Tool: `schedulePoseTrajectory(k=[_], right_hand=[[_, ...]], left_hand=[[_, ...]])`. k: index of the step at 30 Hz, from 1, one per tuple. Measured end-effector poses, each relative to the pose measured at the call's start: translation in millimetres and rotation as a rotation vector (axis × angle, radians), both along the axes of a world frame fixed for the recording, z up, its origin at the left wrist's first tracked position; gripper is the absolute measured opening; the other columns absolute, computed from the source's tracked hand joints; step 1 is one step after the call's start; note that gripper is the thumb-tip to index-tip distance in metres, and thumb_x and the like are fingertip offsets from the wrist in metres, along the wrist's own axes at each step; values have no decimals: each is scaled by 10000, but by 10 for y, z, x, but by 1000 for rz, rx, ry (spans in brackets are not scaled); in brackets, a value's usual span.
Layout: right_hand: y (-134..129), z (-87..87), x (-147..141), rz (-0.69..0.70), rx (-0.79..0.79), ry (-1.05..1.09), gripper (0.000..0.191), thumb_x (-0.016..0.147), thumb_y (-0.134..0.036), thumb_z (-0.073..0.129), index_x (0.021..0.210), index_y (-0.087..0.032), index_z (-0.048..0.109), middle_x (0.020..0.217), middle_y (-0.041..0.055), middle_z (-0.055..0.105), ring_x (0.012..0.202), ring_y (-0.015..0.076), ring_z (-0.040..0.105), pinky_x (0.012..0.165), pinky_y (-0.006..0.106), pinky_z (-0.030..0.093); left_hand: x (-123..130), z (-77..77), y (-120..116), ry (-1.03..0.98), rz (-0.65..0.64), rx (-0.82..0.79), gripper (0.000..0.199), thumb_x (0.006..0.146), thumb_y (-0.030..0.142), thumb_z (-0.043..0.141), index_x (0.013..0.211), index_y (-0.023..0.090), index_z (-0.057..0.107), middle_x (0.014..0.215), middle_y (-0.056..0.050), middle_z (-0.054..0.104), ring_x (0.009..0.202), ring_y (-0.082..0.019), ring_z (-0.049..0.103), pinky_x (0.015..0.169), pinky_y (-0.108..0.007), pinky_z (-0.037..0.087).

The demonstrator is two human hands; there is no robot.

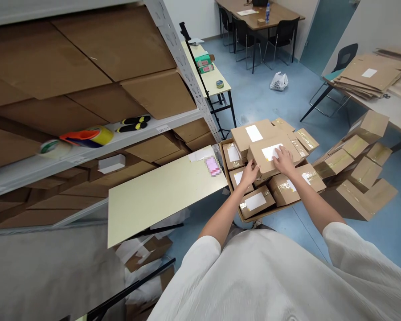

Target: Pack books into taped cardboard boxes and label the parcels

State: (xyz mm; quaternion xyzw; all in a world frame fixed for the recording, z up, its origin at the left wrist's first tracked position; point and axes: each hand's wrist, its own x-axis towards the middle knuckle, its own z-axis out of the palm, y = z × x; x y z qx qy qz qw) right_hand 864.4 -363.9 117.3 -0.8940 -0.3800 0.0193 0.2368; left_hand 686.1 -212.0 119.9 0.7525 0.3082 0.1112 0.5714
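Note:
A taped cardboard box (262, 166) with a white label lies on top of other boxes inside a large open carton (245, 219). My left hand (249, 173) is at its near left corner, fingers bent around the edge. On the top face, beside the label, my right hand (284, 160) rests with fingers spread. Another labelled box (240, 138) sits just behind. Lower in the carton are several smaller boxes, among them a tilted labelled box (258, 201) at the front and a taped box (282, 189) right of it.
Left of the carton stands a pale table (153, 200) with a pink blurred item (213, 166). A metal shelf (163, 127) full of cartons rises behind it. Stacked boxes (350, 196) stand on the floor at right. Flattened cardboard (364, 73) covers a table beyond. A plastic bag (279, 81) lies on the floor.

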Motion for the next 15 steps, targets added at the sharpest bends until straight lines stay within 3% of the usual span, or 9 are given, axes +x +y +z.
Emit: schedulePoseTrajectory(k=[5, 11, 15], right_hand=[[34, 64, -216, 29, 24, 11, 580, 1060, -529, 436, 1526, -227, 602, 1687, 189, 509, 1618, 414, 372, 1302, 717, 273], [105, 193, -552, 59, 30, -15, 542, 1065, -492, 453, 1508, -229, 620, 1682, 186, 511, 1612, 406, 382, 1310, 690, 289], [325, 239, -894, 117, 49, -59, 514, 1068, -436, 463, 1490, -198, 634, 1668, 202, 517, 1588, 397, 416, 1299, 640, 336]], left_hand=[[-150, 31, 7, -18, -27, -35, 630, 1089, 527, 590, 1622, 200, 512, 1678, -197, 538, 1443, -332, 633, 1215, -486, 493], [-477, 44, 171, -69, -20, 2, 552, 1110, 452, 554, 1608, 219, 516, 1667, -184, 541, 1435, -309, 633, 1202, -479, 504], [-822, 10, 414, -105, -7, 44, 518, 1096, 401, 573, 1578, 211, 548, 1633, -174, 575, 1437, -304, 625, 1202, -470, 505]])
